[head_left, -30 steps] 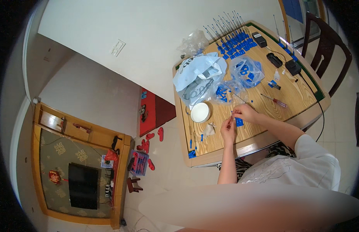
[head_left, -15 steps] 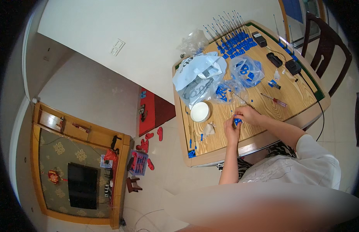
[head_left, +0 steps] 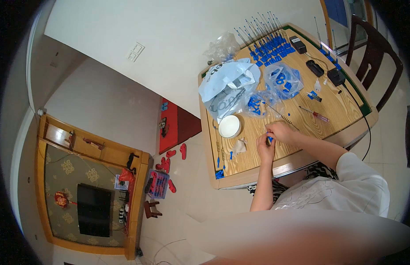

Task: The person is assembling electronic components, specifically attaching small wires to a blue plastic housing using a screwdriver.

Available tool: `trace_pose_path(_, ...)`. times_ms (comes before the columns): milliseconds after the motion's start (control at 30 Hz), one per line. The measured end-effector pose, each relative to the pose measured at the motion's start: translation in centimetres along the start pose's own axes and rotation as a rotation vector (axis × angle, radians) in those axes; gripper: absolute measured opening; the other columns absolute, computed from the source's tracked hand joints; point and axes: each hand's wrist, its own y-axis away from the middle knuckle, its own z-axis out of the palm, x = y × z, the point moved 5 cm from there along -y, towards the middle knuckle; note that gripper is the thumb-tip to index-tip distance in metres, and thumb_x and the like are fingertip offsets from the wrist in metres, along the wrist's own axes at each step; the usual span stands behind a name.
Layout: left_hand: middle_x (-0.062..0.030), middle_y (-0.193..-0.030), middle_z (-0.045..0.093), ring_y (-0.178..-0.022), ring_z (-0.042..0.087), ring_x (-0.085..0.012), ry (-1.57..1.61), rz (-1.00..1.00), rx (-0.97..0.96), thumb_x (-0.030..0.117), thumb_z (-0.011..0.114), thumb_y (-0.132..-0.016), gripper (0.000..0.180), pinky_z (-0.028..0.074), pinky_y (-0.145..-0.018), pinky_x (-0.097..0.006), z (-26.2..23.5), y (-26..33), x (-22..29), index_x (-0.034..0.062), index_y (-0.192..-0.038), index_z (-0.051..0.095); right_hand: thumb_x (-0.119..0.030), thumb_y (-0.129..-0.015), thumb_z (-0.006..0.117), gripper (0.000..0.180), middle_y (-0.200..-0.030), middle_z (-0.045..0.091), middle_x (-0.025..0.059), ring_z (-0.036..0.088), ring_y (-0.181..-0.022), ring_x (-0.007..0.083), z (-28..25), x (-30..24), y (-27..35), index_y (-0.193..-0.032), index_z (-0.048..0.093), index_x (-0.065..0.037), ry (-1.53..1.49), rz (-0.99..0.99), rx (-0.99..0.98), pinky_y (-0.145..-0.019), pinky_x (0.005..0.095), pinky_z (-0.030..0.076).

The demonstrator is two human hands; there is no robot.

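My left hand and my right hand meet over the near part of the wooden table. Their fingers are closed around a small blue plastic part, mostly hidden by the fingers. Just beyond the right hand lies a thin rod with a metal spring. A screwdriver with a reddish clear handle rests to its right. Left of the hands are a white bowl and a small crumpled beige bag. Clear plastic bags with blue parts sit beyond the hands.
Rows of blue bases with upright spring rods stand at the far edge. A pale blue bag lies far left. Black adapters, a black charger-like holder and a cable are at right. A dark chair stands beyond.
Both hands stay together on the blue part, with only slight finger movement. The whole view has shifted a little; the things on the table appear unmoved.
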Motion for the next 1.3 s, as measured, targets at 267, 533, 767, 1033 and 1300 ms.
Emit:
trace_pose_path(267,-0.0131,-0.089,0.061,-0.085,0.055,-0.0298,0.062,0.041,0.01,0.004,0.07,-0.071,0.027,0.044,-0.076,-0.037,-0.2,-0.2,0.2,0.0025,-0.096,0.062,-0.021,-0.078,0.062,0.02,-0.078,0.062,0.0162,0.06,-0.077,0.0349,0.2,0.6,0.6,-0.081,0.056,-0.002,-0.086,0.034,-0.047,-0.066,0.043,0.046)
trace_pose_path(533,-0.0133,-0.094,0.062,-0.091,0.056,-0.0302,0.068,0.015,0.005,0.005,0.068,-0.074,0.024,0.044,-0.081,-0.037,-0.6,0.0,0.8,0.0022,-0.097,0.063,-0.012,-0.073,0.065,0.014,-0.078,0.056,0.0111,0.058,-0.076,0.0303,-1.7,1.9,4.6,-0.086,0.06,-0.007,-0.15,-0.165,0.098,-0.068,0.0389,0.046)
trace_pose_path(767,-0.0129,-0.098,0.064,-0.093,0.058,-0.0278,0.087,-0.008,-0.027,0.007,0.069,-0.074,0.022,0.046,-0.083,-0.034,-0.4,-0.2,-0.5,0.0035,-0.096,0.068,-0.012,-0.073,0.064,0.013,-0.078,0.055,0.0109,0.057,-0.08,0.0311,-0.3,1.7,4.6,-0.085,0.061,-0.009,0.003,-0.224,-0.136,-0.072,0.0394,0.045)
trace_pose_path(1033,-0.0132,-0.098,0.065,-0.093,0.058,-0.0271,0.133,-0.072,-0.039,0.006,0.068,-0.076,0.02,0.045,-0.084,-0.034,0.0,0.3,-0.9,0.0028,-0.095,0.069,-0.006,-0.076,0.061,0.014,-0.079,0.06,0.0139,0.06,-0.073,0.0269,-0.8,3.2,4.6,-0.089,0.061,0.0,-0.316,-0.014,0.165,-0.066,0.0338,0.048)
trace_pose_path(1300,-0.0153,-0.099,0.064,-0.095,0.06,-0.0262,0.135,-0.106,-0.056,0.007,0.068,-0.076,0.019,0.046,-0.085,-0.032,-0.6,0.5,-0.4,0.0014,-0.094,0.069,-0.001,-0.074,0.059,0.017,-0.076,0.06,0.0125,0.059,-0.071,0.0245,-0.6,2.2,4.7,-0.091,0.062,0.0,-0.331,0.126,0.26,-0.066,0.034,0.047)
